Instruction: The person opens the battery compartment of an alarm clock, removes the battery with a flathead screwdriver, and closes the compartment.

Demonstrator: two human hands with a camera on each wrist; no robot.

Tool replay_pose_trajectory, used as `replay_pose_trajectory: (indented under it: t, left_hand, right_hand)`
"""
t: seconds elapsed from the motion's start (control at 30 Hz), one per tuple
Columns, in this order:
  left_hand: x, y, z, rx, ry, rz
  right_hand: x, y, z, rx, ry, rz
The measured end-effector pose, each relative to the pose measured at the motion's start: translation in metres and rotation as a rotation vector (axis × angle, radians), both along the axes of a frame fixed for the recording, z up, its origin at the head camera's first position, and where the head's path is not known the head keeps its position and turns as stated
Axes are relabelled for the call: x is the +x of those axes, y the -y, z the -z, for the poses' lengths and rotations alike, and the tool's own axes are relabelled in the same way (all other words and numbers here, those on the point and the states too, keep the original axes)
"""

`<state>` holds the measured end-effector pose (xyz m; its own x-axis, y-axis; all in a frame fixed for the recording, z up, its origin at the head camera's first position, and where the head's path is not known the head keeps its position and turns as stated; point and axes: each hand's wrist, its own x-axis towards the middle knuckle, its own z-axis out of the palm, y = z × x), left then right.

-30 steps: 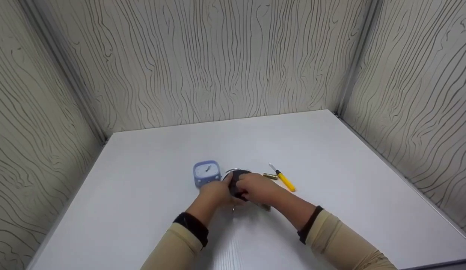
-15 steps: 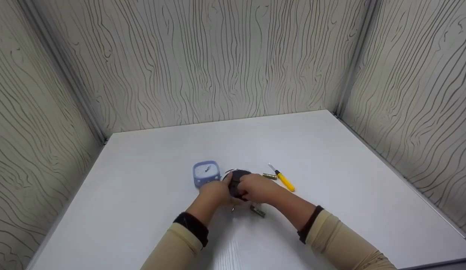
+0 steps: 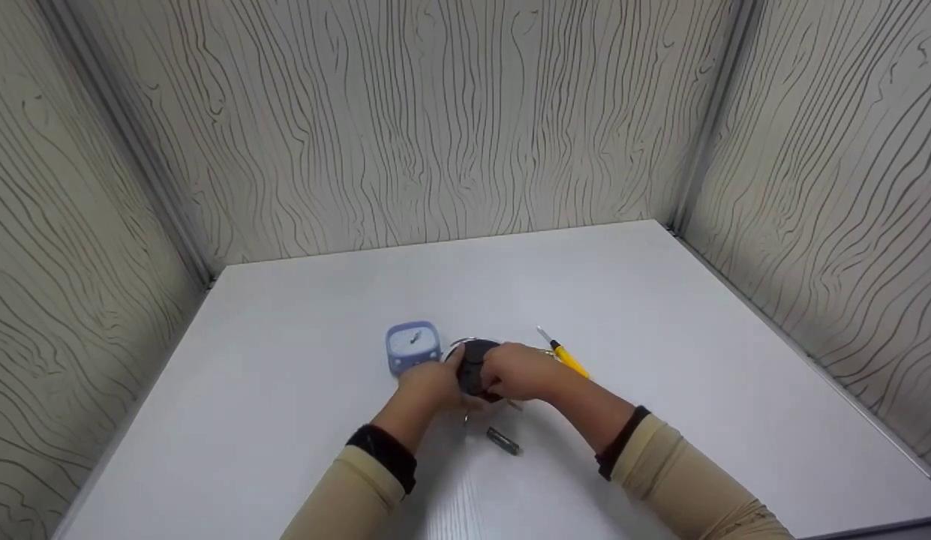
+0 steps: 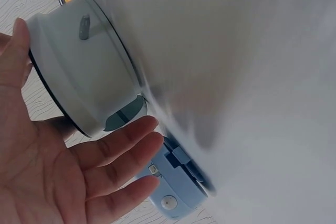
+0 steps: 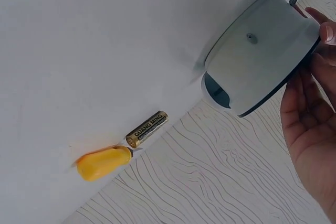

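Note:
A round alarm clock (image 3: 474,351) lies face down in the head view, its black back up. Its pale body (image 4: 79,72) has small metal legs. My left hand (image 3: 429,384) grips it from the left, thumb on the back's rim; the other fingers extend below in the left wrist view. My right hand (image 3: 524,372) has its fingers curled against the right part of the black back and pinches there; its fingertips are partly hidden. A dark green battery (image 3: 503,441) lies just in front of the clock. A gold and black battery (image 5: 147,129) lies behind my right hand.
A blue square clock (image 3: 412,341) stands close to the left of the round one. A screwdriver (image 3: 570,360) with a yellow handle lies to the right, beside the gold battery. Wood-patterned panels (image 3: 435,120) enclose the white table (image 3: 285,360).
The green battery has rolled toward me and slightly left, out from beside the right hand. My right hand has shifted slightly right on the clock's back. The left hand stays put.

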<state>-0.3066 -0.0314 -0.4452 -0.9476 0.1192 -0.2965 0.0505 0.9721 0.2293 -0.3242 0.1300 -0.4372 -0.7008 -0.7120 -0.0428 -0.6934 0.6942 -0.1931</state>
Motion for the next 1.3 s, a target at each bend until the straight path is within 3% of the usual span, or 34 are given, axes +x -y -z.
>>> replay_pose_trajectory:
  t: [0.27,0.53,1.17,1.3]
  left_hand:
    - [-0.002,0.000,0.004,0.024,0.013,-0.034]
    - [-0.002,-0.001,0.007,0.060,0.021,-0.063]
    - [-0.004,0.000,0.009,0.103,0.060,-0.098]
    - [-0.003,0.001,0.008,0.082,0.015,-0.061]
  right_hand:
    - [-0.010,-0.004,0.007,-0.120,0.102,0.061]
    - [-0.012,-0.003,0.004,-0.130,0.172,0.116]
    - [-0.014,0.001,0.008,-0.110,0.173,0.107]
    - [-0.013,0.002,0.007,-0.109,0.132,0.069]
